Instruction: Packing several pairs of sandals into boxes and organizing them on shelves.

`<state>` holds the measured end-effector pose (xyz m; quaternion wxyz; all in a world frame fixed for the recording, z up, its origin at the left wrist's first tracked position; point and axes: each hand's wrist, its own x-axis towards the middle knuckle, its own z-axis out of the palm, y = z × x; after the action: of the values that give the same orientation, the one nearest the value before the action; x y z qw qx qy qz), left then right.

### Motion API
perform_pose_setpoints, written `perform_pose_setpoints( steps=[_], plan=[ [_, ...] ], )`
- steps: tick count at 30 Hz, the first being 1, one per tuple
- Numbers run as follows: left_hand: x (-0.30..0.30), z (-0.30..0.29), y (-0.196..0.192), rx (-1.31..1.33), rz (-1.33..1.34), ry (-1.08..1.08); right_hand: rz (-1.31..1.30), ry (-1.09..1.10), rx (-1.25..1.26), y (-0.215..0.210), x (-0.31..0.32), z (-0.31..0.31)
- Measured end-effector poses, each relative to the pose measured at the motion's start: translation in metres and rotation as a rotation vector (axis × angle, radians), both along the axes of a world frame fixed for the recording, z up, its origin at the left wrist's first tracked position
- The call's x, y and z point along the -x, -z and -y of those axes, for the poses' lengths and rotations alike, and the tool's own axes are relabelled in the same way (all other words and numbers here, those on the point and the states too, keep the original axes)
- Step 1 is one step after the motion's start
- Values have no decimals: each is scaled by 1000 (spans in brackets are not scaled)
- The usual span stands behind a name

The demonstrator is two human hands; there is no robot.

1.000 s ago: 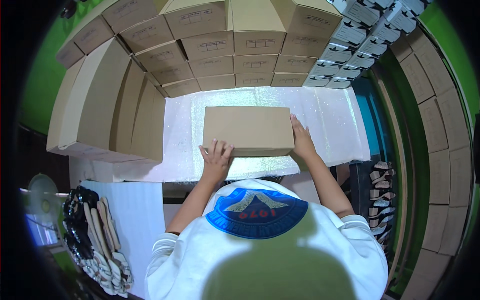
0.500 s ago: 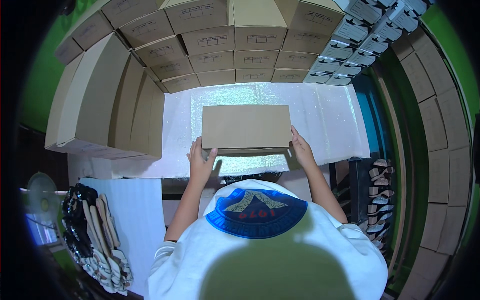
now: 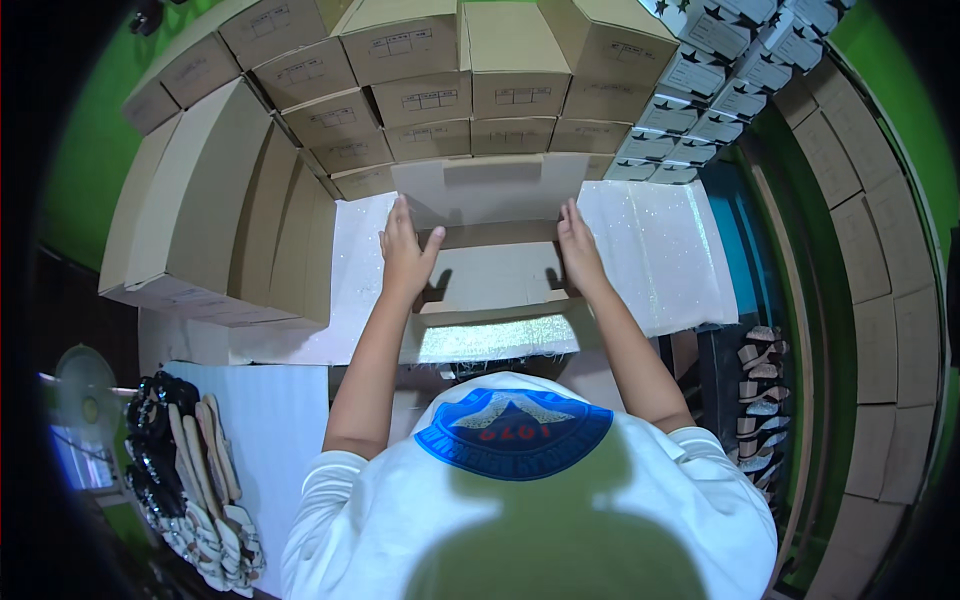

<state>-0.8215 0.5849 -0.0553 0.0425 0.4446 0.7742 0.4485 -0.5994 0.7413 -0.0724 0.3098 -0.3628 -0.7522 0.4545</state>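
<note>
In front of me a brown cardboard box (image 3: 500,282) stands with its lid (image 3: 490,200) raised at the far side, leaning near the stacked boxes. The inside of the box shows bare cardboard. My left hand (image 3: 405,258) is at its left side, fingers stretched forward and thumb apart. At the right side, my right hand (image 3: 580,250) lies with its fingers straight along the edge. Both hands look open and touch or nearly touch the box ends; exact contact is hard to see.
Stacked brown boxes (image 3: 425,98) line the back, with white star-patterned boxes (image 3: 690,75) at their right. Larger cartons (image 3: 190,200) stand at left. Several shoe soles (image 3: 200,470) lie lower left; shoe parts (image 3: 760,400) sit on a right rack. A glittery white cloth (image 3: 660,270) covers the table.
The box's lid was down over it and now stands raised at the back, showing the inside. Both hands have moved forward along the box sides. The whole view has shifted slightly.
</note>
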Motion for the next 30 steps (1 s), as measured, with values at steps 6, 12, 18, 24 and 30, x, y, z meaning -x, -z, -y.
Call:
perform_pose_setpoints(
  steps=[6, 12, 18, 24, 30],
  plan=[
    [-7, 0, 28, 680, -199, -93, 739, -5, -346, 0, 11, 19],
    [1, -2, 36, 634, -205, -88, 783, 41, -445, 6, 13, 21],
    [20, -2, 42, 552, -94, 11, 539, 21, -416, 16, -5, 4],
    [21, 16, 27, 472, -52, -20, 449, 136, -122, 1, -28, -2],
    [20, 40, 20, 242, 61, -286, 623, 135, -324, 4, -24, 15]
  ],
)
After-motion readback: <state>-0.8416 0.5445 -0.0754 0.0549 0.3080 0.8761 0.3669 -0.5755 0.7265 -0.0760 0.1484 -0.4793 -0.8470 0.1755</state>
